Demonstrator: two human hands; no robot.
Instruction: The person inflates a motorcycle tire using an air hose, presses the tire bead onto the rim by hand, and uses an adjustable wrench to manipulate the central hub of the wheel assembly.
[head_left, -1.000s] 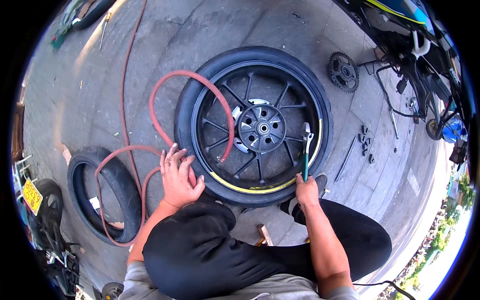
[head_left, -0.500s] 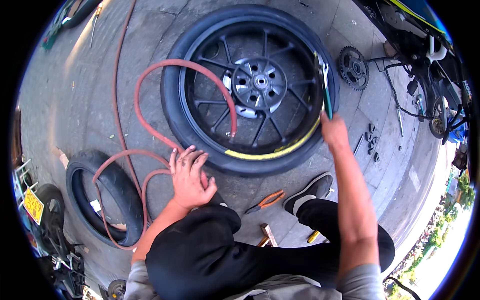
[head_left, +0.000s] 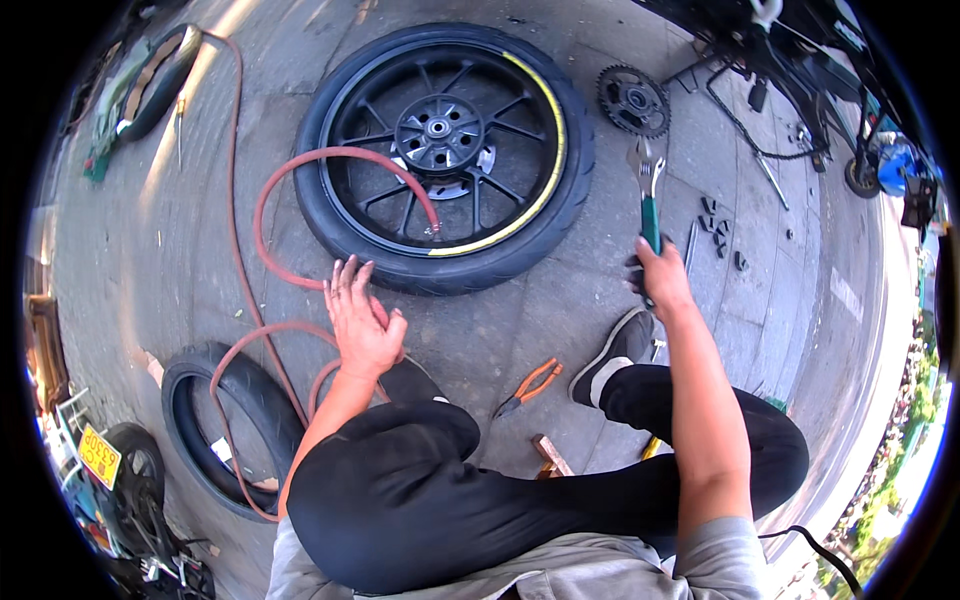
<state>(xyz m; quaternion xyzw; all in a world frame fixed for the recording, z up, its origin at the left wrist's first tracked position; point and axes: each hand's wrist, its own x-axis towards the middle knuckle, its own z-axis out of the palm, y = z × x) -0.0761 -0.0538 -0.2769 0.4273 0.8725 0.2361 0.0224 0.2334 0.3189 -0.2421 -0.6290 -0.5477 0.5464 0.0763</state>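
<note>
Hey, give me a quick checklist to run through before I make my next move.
1. Wrench held: ok, its green handle is in the right hand.
2. Wheel lying flat on the ground: ok.
3. Wheel clear of the hose: not ok, the hose loops over it.
4. Left hand gripping the hose: cannot tell, palm hidden.
5. Pliers picked up: not ok, they lie between the shoes.
6. Wheel's air pressure: cannot tell.
</note>
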